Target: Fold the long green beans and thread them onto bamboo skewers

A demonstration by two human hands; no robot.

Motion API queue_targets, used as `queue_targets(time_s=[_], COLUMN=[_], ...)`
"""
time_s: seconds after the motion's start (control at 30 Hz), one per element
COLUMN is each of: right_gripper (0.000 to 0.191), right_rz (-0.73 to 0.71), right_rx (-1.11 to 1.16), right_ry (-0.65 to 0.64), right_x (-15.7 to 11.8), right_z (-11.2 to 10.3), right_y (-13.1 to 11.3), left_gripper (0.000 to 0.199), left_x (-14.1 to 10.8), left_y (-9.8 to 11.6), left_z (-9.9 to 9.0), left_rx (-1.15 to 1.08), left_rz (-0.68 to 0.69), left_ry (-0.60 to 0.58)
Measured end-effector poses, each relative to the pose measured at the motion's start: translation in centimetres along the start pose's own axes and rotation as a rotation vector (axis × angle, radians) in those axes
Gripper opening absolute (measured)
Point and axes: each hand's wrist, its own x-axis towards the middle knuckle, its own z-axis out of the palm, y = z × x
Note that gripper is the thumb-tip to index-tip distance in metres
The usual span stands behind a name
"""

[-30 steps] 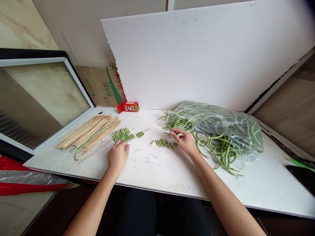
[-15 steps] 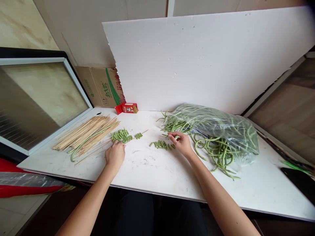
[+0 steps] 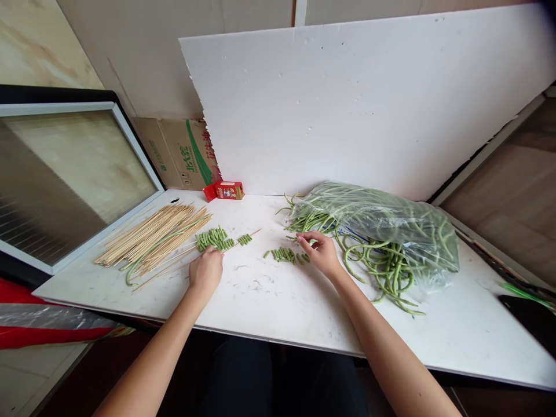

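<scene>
My left hand (image 3: 205,270) is closed around a thin bamboo skewer (image 3: 257,231), its tip pointing right and away. Short green bean pieces (image 3: 244,239) are threaded near that tip. Just beyond this hand lie finished rows of skewered bean pieces (image 3: 214,236), side by side. My right hand (image 3: 322,252) pinches a short bean piece (image 3: 291,238) between thumb and fingertips, a little above the table. Below and left of it is a small row of loose cut bean pieces (image 3: 283,255), partly covered by the hand.
Many bare skewers (image 3: 150,236) lie at the left with a long bean (image 3: 169,236) across them. A clear plastic bag (image 3: 382,217) of long beans spills loose beans (image 3: 393,272) at the right. Behind stand a red box (image 3: 230,190), a carton (image 3: 178,153) and a white foam board (image 3: 325,110).
My left hand has shifted very slightly to the right, still on the skewer. The right hand and its bean piece stay almost where they were.
</scene>
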Motion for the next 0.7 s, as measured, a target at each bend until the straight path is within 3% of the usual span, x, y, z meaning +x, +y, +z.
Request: queue_targets(time_s=[0.23,0.4,0.57,0.7], right_gripper=[0.036,0.034,0.032,0.033], right_rz=[-0.059,-0.12,-0.011,0.111], right_rx=[0.03,0.049,0.093,0.207], right_ry=[-0.034,-0.041,-0.027,-0.026], right_x=[0.0,0.2,0.1,0.0], right_z=[0.0,-0.1,-0.1,0.3], right_y=[-0.6,-0.8,-1.1,-1.1], left_gripper=[0.041,0.028,0.017,0.02], left_x=[-0.9,-3.7,-6.0,-7.3], left_y=[0.5,0.3,-1.0,-2.1], left_z=[-0.4,-0.2,1.6,2.9], left_rx=[0.026,-0.039,-0.302,-0.465], left_rz=[0.078,0.094,0.092,0.099], left_ry=[0.017,0.227,0.457,0.452])
